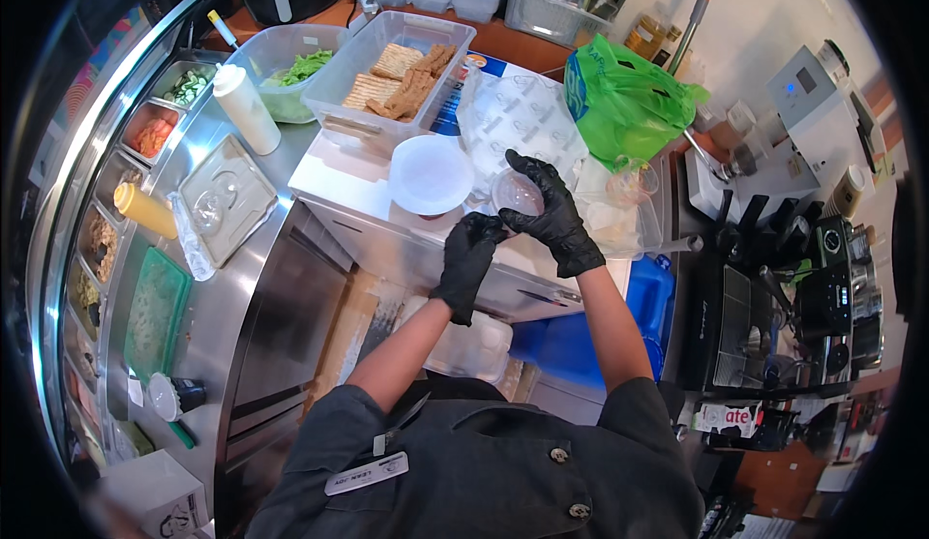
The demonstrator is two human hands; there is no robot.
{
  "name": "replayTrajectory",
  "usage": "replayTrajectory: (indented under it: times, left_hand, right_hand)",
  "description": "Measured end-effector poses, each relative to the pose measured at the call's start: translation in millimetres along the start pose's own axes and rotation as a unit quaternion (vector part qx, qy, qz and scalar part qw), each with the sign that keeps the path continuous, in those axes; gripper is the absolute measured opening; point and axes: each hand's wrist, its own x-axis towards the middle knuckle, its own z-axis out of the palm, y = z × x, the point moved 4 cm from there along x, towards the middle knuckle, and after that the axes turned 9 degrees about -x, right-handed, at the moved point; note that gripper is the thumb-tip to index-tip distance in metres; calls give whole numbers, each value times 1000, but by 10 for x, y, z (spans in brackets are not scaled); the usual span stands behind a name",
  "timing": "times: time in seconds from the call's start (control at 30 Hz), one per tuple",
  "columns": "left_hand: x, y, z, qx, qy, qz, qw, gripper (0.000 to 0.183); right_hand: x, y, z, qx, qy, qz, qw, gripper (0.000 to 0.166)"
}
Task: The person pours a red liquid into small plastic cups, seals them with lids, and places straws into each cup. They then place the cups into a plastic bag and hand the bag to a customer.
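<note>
Black gloves cover both my hands. My right hand (pixel 551 216) curls around a small clear plastic cup or lid (pixel 517 192), its thumb along the near rim. Against that thumb, at the lower edge of the clear piece, are the bent fingers of my left hand (pixel 472 259); whether they grip anything is hidden. Just left of the clear piece sits a round white bowl (pixel 431 175) on the white counter top (pixel 341 169). Printed wrapping paper (pixel 519 114) lies behind my hands.
Behind the bowl, a plastic bin (pixel 341 114) holds toasted bread. A green plastic bag (pixel 631 100) stands back right. To the left are squeeze bottles (pixel 247 111), a lidded tray (pixel 226 201), a green cutting board (pixel 156 314) and topping pans. An espresso machine (pixel 769 314) stands right.
</note>
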Motion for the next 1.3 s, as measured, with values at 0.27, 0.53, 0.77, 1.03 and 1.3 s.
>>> replayTrajectory:
  times: [0.27, 0.53, 0.77, 1.03, 1.3]
  left_hand:
    - [248, 734, 419, 208, -29, 288, 934, 46]
    - [410, 509, 610, 300, -76, 275, 910, 84]
    - [460, 472, 582, 373, -79, 212, 900, 92]
    - [416, 400, 513, 216, -83, 195, 953, 120]
    - [334, -325, 180, 186, -100, -8, 978, 101]
  right_hand:
    - [-40, 103, 22, 24, 35, -12, 999, 76]
    - [-127, 214, 66, 37, 82, -39, 995, 67]
    - [-204, 355, 68, 125, 59, -23, 990, 86]
    - [-753, 463, 310, 399, 68, 160, 901, 116]
    - [-1024, 555, 543, 370, 54, 251, 893, 79]
